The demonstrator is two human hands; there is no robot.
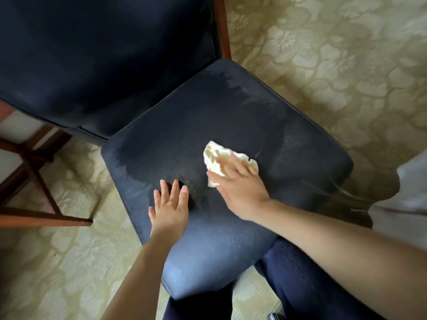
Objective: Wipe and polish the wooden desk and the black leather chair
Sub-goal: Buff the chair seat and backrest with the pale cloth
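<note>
The black leather chair fills the view: its seat [231, 116] lies in the middle and its backrest [104, 54] rises at the upper left. Damp streaks show near the seat's far edge. A crumpled cream cloth [216, 155] lies on the seat's centre. My right hand [240, 188] presses flat on the cloth's near half, fingers spread. My left hand [169, 204] rests flat on the seat's left part, fingers apart, holding nothing. The desk is out of view.
Pale green carpet with a flower pattern [335, 54] surrounds the chair. Dark wooden legs and rails [34, 181] stand at the left. A white cloth-like thing [411, 192] is at the right edge. My legs in dark trousers [300, 285] are below the seat's near corner.
</note>
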